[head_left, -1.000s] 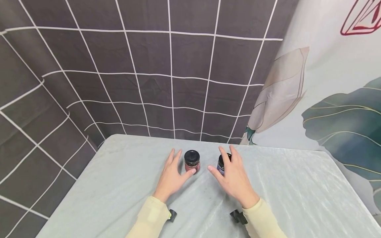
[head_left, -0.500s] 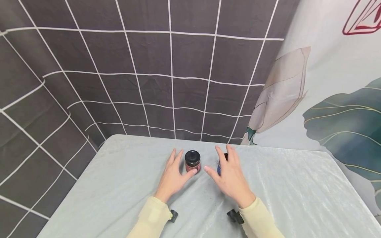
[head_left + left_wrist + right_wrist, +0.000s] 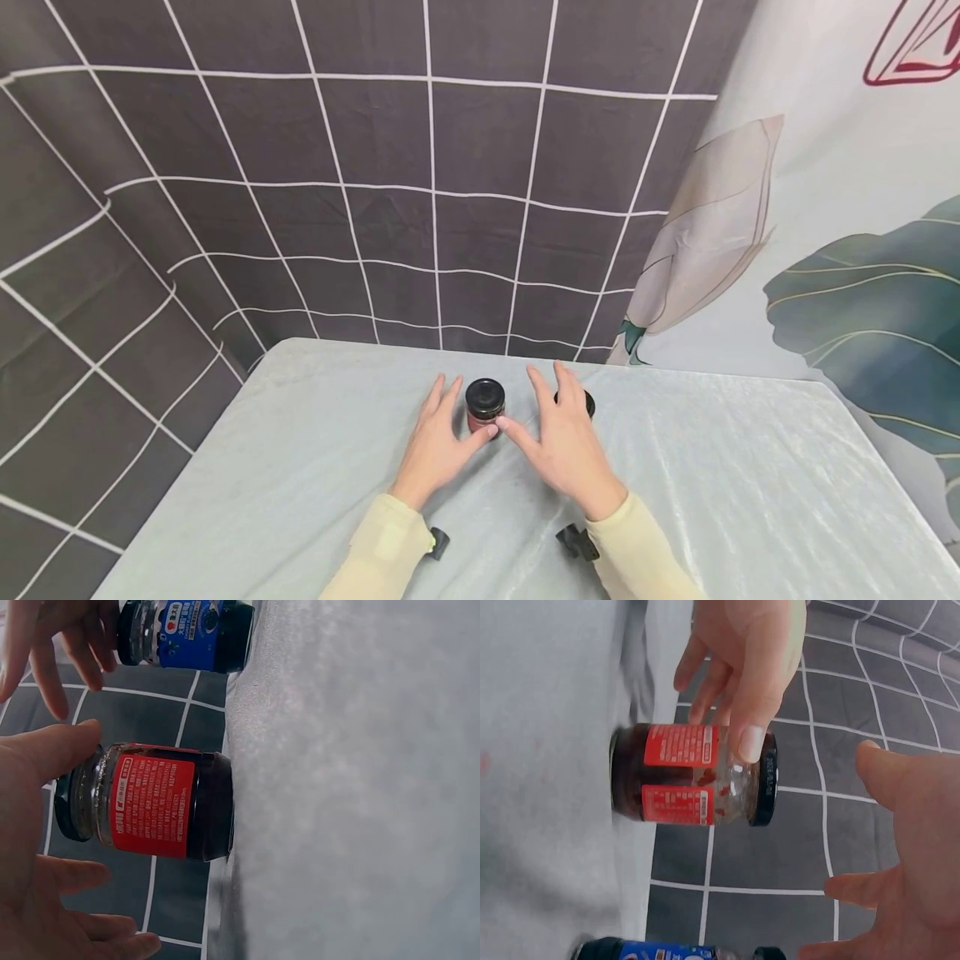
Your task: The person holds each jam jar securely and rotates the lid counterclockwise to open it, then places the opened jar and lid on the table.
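Observation:
A jar with a red label and black lid (image 3: 485,400) stands upright on the table, and the left wrist view shows the red label (image 3: 154,801). My left hand (image 3: 433,450) is around its left side, fingers spread, thumb by the jar's front; contact is unclear. My right hand (image 3: 566,446) hovers with spread fingers between the two jars, its thumb pointing at the red-labelled jar. Behind the right hand, a second jar's black lid (image 3: 589,405) shows in part; its blue label (image 3: 189,631) is seen in the left wrist view.
A pale grey cloth covers the table (image 3: 300,417). Behind it hangs a dark curtain with white grid lines (image 3: 382,225); a light curtain with leaf patterns (image 3: 862,308) hangs at the right. A dark device (image 3: 577,542) is strapped at the right wrist.
My right hand has moved left, away from the blue-labelled jar and toward the red-labelled one, uncovering the right part of the blue-labelled jar's lid. My left hand has hardly moved.

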Action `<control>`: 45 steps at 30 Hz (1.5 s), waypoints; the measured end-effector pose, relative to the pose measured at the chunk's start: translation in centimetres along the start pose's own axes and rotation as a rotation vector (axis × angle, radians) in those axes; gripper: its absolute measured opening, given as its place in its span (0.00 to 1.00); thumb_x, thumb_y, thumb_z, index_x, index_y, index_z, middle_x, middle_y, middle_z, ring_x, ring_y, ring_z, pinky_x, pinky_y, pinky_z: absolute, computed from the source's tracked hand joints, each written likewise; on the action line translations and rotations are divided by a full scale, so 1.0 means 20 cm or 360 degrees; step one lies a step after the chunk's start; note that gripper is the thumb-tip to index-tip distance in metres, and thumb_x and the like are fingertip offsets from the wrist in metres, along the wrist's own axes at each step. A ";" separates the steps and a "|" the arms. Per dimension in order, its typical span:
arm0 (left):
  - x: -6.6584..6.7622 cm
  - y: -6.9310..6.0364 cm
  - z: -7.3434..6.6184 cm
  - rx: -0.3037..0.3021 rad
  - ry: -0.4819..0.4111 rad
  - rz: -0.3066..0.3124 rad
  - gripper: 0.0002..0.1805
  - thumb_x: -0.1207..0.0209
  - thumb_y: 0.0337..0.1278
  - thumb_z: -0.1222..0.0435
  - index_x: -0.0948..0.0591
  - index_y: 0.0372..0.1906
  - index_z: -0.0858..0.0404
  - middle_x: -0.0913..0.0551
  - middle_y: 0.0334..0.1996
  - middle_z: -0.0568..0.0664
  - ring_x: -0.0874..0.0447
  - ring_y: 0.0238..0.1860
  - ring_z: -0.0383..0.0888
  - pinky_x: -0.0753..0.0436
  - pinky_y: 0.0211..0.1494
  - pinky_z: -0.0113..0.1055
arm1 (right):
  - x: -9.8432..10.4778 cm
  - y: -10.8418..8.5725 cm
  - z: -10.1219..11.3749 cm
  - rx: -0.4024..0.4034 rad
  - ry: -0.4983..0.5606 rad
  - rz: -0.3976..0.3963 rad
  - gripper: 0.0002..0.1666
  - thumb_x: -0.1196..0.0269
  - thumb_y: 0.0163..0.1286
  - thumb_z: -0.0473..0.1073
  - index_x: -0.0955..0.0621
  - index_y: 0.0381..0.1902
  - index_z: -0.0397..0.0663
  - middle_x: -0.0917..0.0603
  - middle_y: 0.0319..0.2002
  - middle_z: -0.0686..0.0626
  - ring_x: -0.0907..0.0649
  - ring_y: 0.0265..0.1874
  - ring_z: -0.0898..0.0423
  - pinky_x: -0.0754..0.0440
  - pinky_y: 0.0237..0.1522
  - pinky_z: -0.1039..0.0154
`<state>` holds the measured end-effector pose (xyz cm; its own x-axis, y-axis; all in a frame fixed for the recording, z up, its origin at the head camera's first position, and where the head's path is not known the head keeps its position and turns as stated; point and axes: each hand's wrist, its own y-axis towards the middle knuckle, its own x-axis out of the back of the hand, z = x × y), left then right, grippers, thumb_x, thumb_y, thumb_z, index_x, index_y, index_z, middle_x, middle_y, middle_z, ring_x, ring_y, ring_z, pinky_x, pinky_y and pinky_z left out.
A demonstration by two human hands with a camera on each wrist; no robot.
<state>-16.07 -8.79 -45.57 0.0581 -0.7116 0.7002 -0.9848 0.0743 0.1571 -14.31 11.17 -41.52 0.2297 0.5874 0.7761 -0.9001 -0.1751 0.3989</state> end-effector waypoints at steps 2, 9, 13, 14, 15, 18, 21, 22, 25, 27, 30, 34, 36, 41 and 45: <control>0.00 0.00 0.00 -0.0010 0.0002 -0.0005 0.52 0.34 0.52 0.38 0.37 0.77 0.58 0.47 0.79 0.60 0.45 0.77 0.59 0.37 0.72 0.57 | -0.01 0.01 0.01 -0.0002 0.0009 0.0005 0.49 0.34 0.66 0.62 0.33 0.73 0.38 0.42 0.72 0.23 0.43 0.73 0.30 0.38 0.67 0.32; -0.01 0.01 0.01 -0.0055 -0.0002 -0.0004 0.51 0.33 0.53 0.40 0.36 0.76 0.61 0.45 0.78 0.63 0.44 0.76 0.61 0.36 0.71 0.58 | -0.03 0.02 0.04 -0.0031 0.0065 0.0025 0.49 0.34 0.66 0.62 0.34 0.74 0.38 0.43 0.72 0.24 0.43 0.74 0.31 0.38 0.68 0.34; -0.01 0.01 0.01 -0.0081 0.0016 0.0000 0.51 0.33 0.53 0.41 0.36 0.76 0.61 0.43 0.77 0.64 0.43 0.75 0.60 0.36 0.72 0.58 | -0.04 0.03 0.05 -0.0045 0.0082 0.0030 0.49 0.35 0.66 0.63 0.34 0.74 0.39 0.43 0.73 0.25 0.43 0.74 0.32 0.38 0.68 0.35; -0.01 0.02 0.01 -0.0090 0.0018 0.0001 0.50 0.33 0.53 0.41 0.36 0.76 0.62 0.43 0.76 0.64 0.42 0.75 0.61 0.36 0.72 0.58 | -0.04 0.03 0.05 -0.0048 0.0084 0.0028 0.49 0.35 0.66 0.63 0.34 0.74 0.39 0.43 0.72 0.25 0.43 0.74 0.32 0.38 0.68 0.35; -0.01 0.02 0.01 -0.0103 0.0021 0.0000 0.50 0.33 0.53 0.41 0.36 0.76 0.62 0.42 0.76 0.65 0.42 0.75 0.61 0.36 0.71 0.58 | -0.04 0.03 0.05 -0.0051 0.0086 0.0026 0.49 0.35 0.66 0.63 0.34 0.74 0.39 0.43 0.73 0.25 0.42 0.74 0.32 0.38 0.68 0.35; 0.00 0.02 0.01 -0.0125 0.0023 0.0005 0.50 0.32 0.54 0.43 0.36 0.76 0.63 0.41 0.75 0.65 0.41 0.74 0.61 0.36 0.71 0.58 | -0.05 0.04 0.06 -0.0057 0.0093 0.0029 0.48 0.35 0.66 0.63 0.34 0.74 0.40 0.43 0.73 0.25 0.43 0.74 0.33 0.38 0.68 0.35; 0.00 0.02 0.01 -0.0151 0.0017 0.0007 0.48 0.32 0.54 0.46 0.35 0.75 0.65 0.39 0.74 0.66 0.39 0.74 0.62 0.35 0.71 0.58 | -0.06 0.04 0.07 -0.0062 0.0101 0.0039 0.49 0.35 0.66 0.64 0.34 0.74 0.41 0.43 0.73 0.25 0.43 0.74 0.33 0.39 0.69 0.35; 0.00 0.02 0.01 -0.0154 0.0014 0.0010 0.48 0.32 0.54 0.47 0.35 0.75 0.65 0.38 0.74 0.66 0.39 0.74 0.62 0.35 0.71 0.58 | -0.06 0.04 0.07 -0.0057 0.0099 0.0039 0.49 0.34 0.66 0.64 0.34 0.74 0.41 0.42 0.73 0.25 0.43 0.74 0.33 0.38 0.69 0.35; 0.00 0.03 0.01 -0.0176 0.0006 0.0013 0.47 0.31 0.54 0.48 0.34 0.74 0.66 0.36 0.73 0.65 0.38 0.73 0.62 0.35 0.71 0.57 | -0.06 0.04 0.08 -0.0031 0.0104 0.0029 0.50 0.33 0.64 0.63 0.34 0.74 0.39 0.42 0.72 0.25 0.42 0.74 0.33 0.38 0.69 0.35; 0.00 0.03 0.01 -0.0191 0.0005 0.0013 0.46 0.31 0.55 0.48 0.34 0.74 0.67 0.34 0.72 0.65 0.37 0.73 0.61 0.35 0.71 0.57 | -0.07 0.05 0.08 -0.0016 0.0119 0.0028 0.50 0.32 0.64 0.63 0.33 0.73 0.39 0.41 0.72 0.25 0.42 0.73 0.33 0.38 0.69 0.35; -0.01 0.03 0.02 -0.0202 0.0006 0.0020 0.45 0.31 0.55 0.49 0.33 0.73 0.67 0.31 0.71 0.64 0.35 0.72 0.60 0.34 0.71 0.55 | -0.08 0.05 0.09 -0.0011 0.0152 0.0042 0.51 0.32 0.63 0.63 0.34 0.73 0.39 0.41 0.72 0.26 0.41 0.73 0.32 0.38 0.69 0.35; -0.01 0.04 0.03 -0.0205 0.0002 0.0036 0.43 0.31 0.54 0.52 0.31 0.72 0.67 0.29 0.69 0.62 0.33 0.71 0.59 0.34 0.71 0.53 | -0.10 0.06 0.10 -0.0009 0.0160 0.0061 0.50 0.31 0.63 0.61 0.33 0.73 0.38 0.39 0.72 0.26 0.39 0.72 0.32 0.39 0.69 0.35; -0.02 0.04 0.03 -0.0212 -0.0005 0.0044 0.42 0.31 0.54 0.54 0.31 0.71 0.67 0.28 0.69 0.60 0.32 0.71 0.58 0.33 0.71 0.52 | -0.10 0.06 0.11 -0.0007 0.0154 0.0062 0.50 0.30 0.63 0.60 0.33 0.73 0.38 0.39 0.71 0.26 0.38 0.72 0.32 0.39 0.69 0.36; -0.01 0.05 0.04 -0.0192 -0.0045 0.0065 0.43 0.30 0.53 0.55 0.31 0.71 0.68 0.28 0.69 0.61 0.31 0.70 0.58 0.33 0.71 0.53 | -0.11 0.07 0.12 0.0004 0.0175 0.0052 0.48 0.29 0.63 0.57 0.32 0.72 0.36 0.36 0.70 0.25 0.36 0.70 0.31 0.37 0.67 0.36; -0.01 0.05 0.04 -0.0149 -0.0072 0.0101 0.44 0.29 0.53 0.54 0.31 0.72 0.67 0.28 0.68 0.62 0.30 0.69 0.59 0.33 0.71 0.54 | -0.11 0.08 0.13 -0.0020 0.0189 0.0070 0.47 0.29 0.62 0.55 0.32 0.72 0.36 0.35 0.69 0.26 0.35 0.70 0.31 0.34 0.66 0.37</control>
<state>-17.22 -9.05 -46.13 -0.0132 -0.7341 0.6789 -0.9665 0.1834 0.1795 -15.38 7.49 -41.33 0.1449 0.6687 0.7293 -0.9131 -0.1936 0.3589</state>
